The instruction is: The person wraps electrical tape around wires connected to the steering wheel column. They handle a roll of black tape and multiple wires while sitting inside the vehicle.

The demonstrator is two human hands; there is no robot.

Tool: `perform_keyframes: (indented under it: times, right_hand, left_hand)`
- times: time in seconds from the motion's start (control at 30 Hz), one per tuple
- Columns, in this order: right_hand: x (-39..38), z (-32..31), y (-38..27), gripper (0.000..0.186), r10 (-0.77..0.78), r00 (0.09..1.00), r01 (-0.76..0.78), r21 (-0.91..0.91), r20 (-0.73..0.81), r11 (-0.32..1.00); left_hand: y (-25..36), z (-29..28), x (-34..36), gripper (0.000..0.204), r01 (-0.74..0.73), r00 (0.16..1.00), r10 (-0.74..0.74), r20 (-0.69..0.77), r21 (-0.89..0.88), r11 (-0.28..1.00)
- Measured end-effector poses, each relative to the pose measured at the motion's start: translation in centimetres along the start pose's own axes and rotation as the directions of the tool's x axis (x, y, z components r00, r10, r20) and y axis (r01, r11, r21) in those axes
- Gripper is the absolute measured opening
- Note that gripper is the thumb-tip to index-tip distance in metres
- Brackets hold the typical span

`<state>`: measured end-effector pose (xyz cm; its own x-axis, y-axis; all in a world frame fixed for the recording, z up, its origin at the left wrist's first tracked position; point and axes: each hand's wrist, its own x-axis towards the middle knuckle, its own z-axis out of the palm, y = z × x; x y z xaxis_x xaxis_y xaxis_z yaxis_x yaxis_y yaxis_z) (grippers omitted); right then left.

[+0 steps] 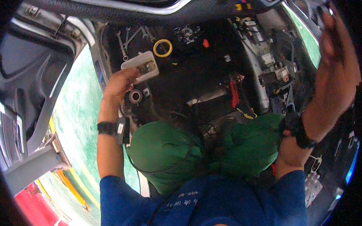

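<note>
On the dark car floor (pixel 182 77), left side: translucent plastic tray (pixel 135 60), left hand (pixel 123 82) at its near edge, grip uncertain. Far right: right hand (pixel 335 46), raised, well apart from the left, contents indiscernible. Beyond tray: metal wrenches (pixel 122 44), yellow ring (pixel 155 52). Nearer: round grey roll (pixel 131 96).

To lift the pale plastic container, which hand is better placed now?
Probably the left hand: it is right at the container, while the right hand is at the picture's far right, well away.
</note>
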<state>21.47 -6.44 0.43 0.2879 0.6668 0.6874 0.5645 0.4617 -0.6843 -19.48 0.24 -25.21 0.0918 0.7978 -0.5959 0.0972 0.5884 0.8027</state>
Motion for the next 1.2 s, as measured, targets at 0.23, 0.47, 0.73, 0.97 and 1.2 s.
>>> perform_keyframes:
  times: [0.23,0.47,0.73,0.97,1.2]
  right_hand:
    - [-6.9,1.5,1.1,0.021,0.382,0.922,-0.382,0.001,0.060,0.924]
    - [-8.2,4.9,1.0,0.015,0.436,0.877,-0.442,-0.020,0.204,0.897]
    - [-10.4,6.7,2.7,0.021,0.430,0.678,-0.519,-0.026,0.596,0.854]
    - [-9.2,7.5,2.5,0.051,0.120,0.495,-0.762,0.364,0.860,0.536]
    - [-7.5,6.3,2.0,0.036,-0.177,0.623,-0.461,0.540,0.762,0.704]
  left_hand:
    - [-10.6,-1.8,4.2,0.033,0.036,0.973,0.018,-0.230,0.229,0.973]
    - [-14.7,-0.7,0.9,0.041,-0.097,0.895,0.442,-0.056,0.944,0.316]
    - [-0.8,3.1,-6.1,0.026,-0.199,0.976,0.156,0.155,0.313,0.929]
    - [10.6,7.6,-14.0,0.027,-0.672,0.626,0.534,0.569,0.045,0.740]
    - [12.9,11.3,-17.0,0.031,-0.816,0.577,0.765,0.286,0.170,0.552]
